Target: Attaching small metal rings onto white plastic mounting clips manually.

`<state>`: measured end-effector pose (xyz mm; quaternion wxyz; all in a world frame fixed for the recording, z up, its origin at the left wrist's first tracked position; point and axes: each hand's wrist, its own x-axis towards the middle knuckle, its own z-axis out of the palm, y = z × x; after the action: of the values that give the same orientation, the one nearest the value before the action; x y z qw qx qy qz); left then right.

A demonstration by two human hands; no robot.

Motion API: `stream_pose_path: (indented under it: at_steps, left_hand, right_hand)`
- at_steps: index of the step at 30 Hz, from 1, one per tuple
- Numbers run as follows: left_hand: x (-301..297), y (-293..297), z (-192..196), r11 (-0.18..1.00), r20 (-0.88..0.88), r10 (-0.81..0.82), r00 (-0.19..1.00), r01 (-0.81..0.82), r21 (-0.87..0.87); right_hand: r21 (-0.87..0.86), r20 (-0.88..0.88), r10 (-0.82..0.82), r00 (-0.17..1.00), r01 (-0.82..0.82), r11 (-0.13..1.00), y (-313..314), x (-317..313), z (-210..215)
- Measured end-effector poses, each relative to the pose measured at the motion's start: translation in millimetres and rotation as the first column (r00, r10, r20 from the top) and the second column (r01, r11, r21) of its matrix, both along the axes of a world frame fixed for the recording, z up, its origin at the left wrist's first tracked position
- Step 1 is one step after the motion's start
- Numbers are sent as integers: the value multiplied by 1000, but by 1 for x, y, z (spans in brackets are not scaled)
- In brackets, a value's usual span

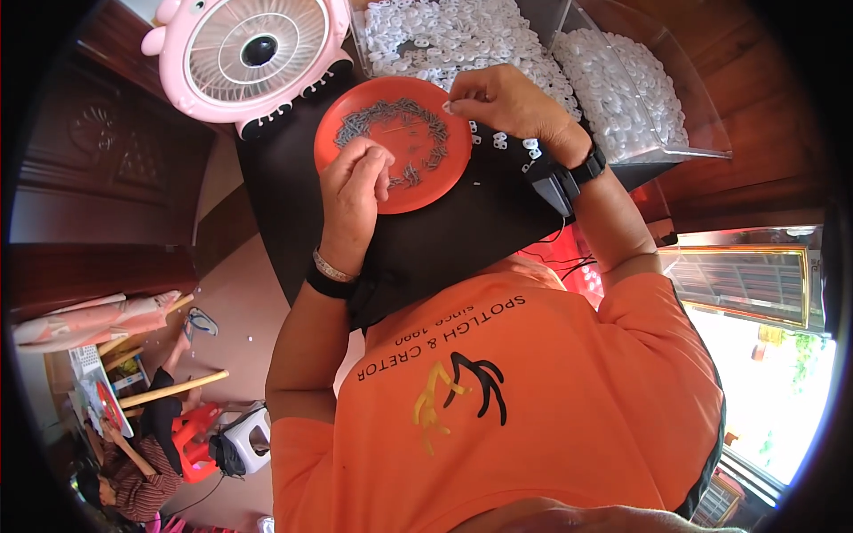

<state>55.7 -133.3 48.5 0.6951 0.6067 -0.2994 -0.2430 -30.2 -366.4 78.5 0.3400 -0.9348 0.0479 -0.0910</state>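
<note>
Landmark: round orange plastic plate (418, 191) on the black tabletop (462, 240), holding a ring-shaped scatter of small grey metal pins (391, 120).

Left of the plate, off the table: pink plastic desk fan with white grille (253, 53), standing up at the table's far-left corner.

Over the plate's left edge: left hand (354, 191), fingers curled in, tips bunched together near the pins at the plate's lower middle. Looks like a pinch on one pin, but the pin itself is too small to confirm. Black band and a thin bracelet on that wrist.

Over the plate's upper right rim: right hand (506, 102), thumb and forefinger pressed on a small white plastic clip piece (447, 107). Black watch on that wrist.

Just right of the plate: a few loose white clips (502, 140) on the table. Beyond the plate, far side: clear plastic bin heaped with the same white clips (462, 35); further right, a second clear bin of white pieces (622, 84).

Doing the step well, my judgement: take one pin only, keep the clip steady and low over the plate so dropped pins land back in it, line up pin end with clip hole before pushing.

Hard to see: pin shape, clip hole, any actual contact between pin and clip. Both bins cut off at the top edge. The table's near edge is hidden by the orange shirt. Another person sits far lower left of the plate, tiny and distorted.
</note>
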Motion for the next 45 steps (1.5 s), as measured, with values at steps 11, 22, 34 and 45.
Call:
stream_pose_path:
  at_steps: [11,22,34,45]
  left_hand:
    - [7,-1,-7,987,34,-126,991,122,105]
    - [8,0,-6,994,-31,-109,994,109,1]
    - [9,1,-1,990,-101,-140,985,141,5]
    - [17,3,-7,997,-200,-45,979,33,-63]
  right_hand:
    - [-223,72,403,912,-379,898,61,15,21]
    - [-89,201,282,938,-269,959,65,21,11]
    - [154,256,153,954,-197,968,78,25,3]
    - [-89,31,292,956,-288,953,49,30,-11]
